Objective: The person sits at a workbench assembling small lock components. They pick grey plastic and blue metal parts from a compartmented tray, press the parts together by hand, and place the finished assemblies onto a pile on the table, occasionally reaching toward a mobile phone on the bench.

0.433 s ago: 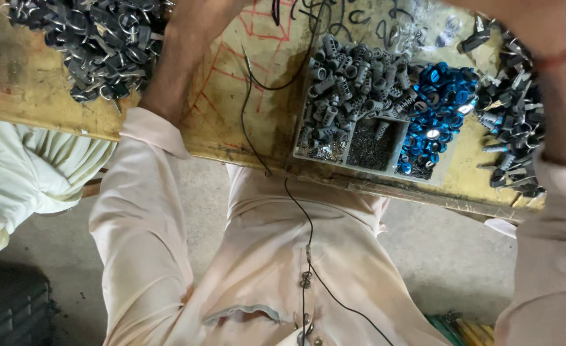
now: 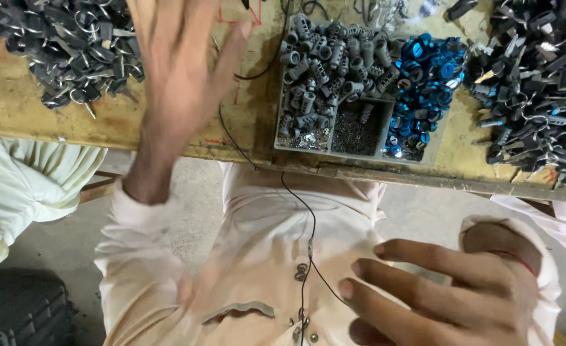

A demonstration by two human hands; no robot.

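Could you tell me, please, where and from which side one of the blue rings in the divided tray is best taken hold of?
Judging by the pile, take a blue ring lying on top by its rim, pinched from above. The rings are heaped loosely and the tray wall closes off the sides. The left hand hovers over the bench, empty, closer than the right hand.

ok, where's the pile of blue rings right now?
Head view, upper right: the blue rings fill the right compartment of the clear tray on the wooden bench, between grey cylindrical parts and dark parts.
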